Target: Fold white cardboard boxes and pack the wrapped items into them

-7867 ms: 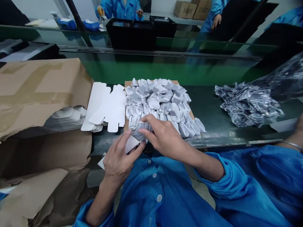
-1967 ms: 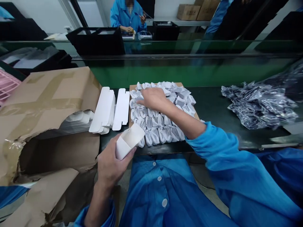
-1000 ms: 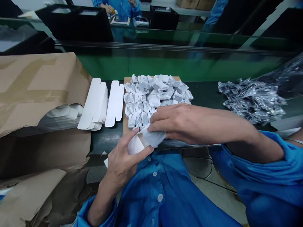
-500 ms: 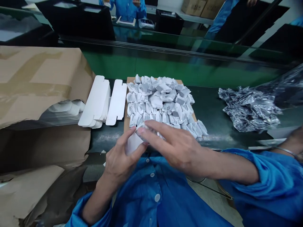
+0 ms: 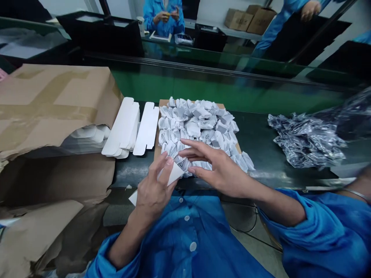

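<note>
My left hand (image 5: 155, 185) grips a small white carton (image 5: 174, 173) in front of my chest, its far end tilted up to the right. Part of the carton is hidden by my fingers. Just right of it my right hand (image 5: 210, 164) hovers with fingers stretched out and apart, holding nothing. Behind both hands lies a heap of small white wrapped packets (image 5: 199, 119), in rows and piled on a brown cardboard sheet (image 5: 157, 148). Flat white cartons (image 5: 121, 127) lie stacked to the left, with another flat carton pile (image 5: 146, 129) beside them.
A large torn cardboard box (image 5: 58, 96) holding more flat cartons stands at the left. Crumpled clear plastic bags (image 5: 307, 139) lie on the dark bench (image 5: 255, 131) at the right. Beyond the green barrier (image 5: 145, 87), a co-worker (image 5: 164, 17) in blue holds something small.
My right hand has drawn back from the carton's end and spread its fingers. My left hand has turned the carton, still holding it. The view has shifted slightly upward.
</note>
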### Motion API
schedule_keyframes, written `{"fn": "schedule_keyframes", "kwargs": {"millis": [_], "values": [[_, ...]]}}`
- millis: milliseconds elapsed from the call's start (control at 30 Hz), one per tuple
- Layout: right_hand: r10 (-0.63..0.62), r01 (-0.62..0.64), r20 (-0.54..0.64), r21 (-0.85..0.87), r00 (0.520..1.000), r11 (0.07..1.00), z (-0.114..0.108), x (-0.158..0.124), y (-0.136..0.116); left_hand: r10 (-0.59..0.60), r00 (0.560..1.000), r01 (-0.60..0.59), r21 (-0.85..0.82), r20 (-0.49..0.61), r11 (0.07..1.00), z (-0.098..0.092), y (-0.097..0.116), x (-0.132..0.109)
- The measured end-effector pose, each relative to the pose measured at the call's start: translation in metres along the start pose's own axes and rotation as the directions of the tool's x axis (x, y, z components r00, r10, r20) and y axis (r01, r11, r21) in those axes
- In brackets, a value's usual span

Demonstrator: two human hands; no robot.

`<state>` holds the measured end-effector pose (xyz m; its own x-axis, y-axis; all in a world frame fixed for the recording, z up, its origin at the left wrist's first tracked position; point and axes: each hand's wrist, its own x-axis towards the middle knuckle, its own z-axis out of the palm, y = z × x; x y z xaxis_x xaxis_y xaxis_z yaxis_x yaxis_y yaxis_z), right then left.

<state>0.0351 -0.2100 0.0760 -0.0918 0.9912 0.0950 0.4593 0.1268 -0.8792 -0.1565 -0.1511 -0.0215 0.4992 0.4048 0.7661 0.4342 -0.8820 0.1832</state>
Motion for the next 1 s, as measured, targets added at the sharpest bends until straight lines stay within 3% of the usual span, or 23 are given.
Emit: {"fn": "schedule_keyframes", "kwargs": {"millis": [133,333,533,633,733,867,1000], "values": [[-0.013,0.021,-0.071,0.121,0.997,0.992,0.008,-0.011,-0.001,0.025,0.999,-0.025,0.004,-0.029,1.000,0.004,0.005,-0.002],[-0.072,0.072,0.002,-0.107,0.997,0.992,0.009,-0.023,-0.010,0.017,1.000,-0.017,0.002,-0.018,1.000,0.006,0.010,-0.004],[-0.053,0.050,-0.039,-0.083,0.998,0.995,-0.002,-0.026,-0.014,-0.023,0.999,0.025,0.056,-0.048,0.998,0.001,0.011,-0.002],[-0.022,0.031,0.085,-0.105,0.996,0.994,-0.007,-0.027,-0.017,-0.024,0.998,0.027,0.070,-0.052,0.997,-0.001,0.008,-0.001],[0.006,0.007,0.106,-0.125,0.994,0.992,-0.010,-0.030,-0.017,-0.011,0.999,0.014,0.066,-0.051,0.998,-0.001,0.005,0.000],[0.017,0.035,0.173,-0.294,0.985,0.955,-0.010,-0.037,-0.020,0.012,0.996,-0.006,0.066,-0.089,0.998,0.000,0.002,-0.001],[0.017,0.062,0.275,-0.276,0.961,0.959,-0.012,-0.039,-0.024,0.029,0.992,-0.014,0.119,-0.125,0.993,-0.001,0.000,0.000]]}}
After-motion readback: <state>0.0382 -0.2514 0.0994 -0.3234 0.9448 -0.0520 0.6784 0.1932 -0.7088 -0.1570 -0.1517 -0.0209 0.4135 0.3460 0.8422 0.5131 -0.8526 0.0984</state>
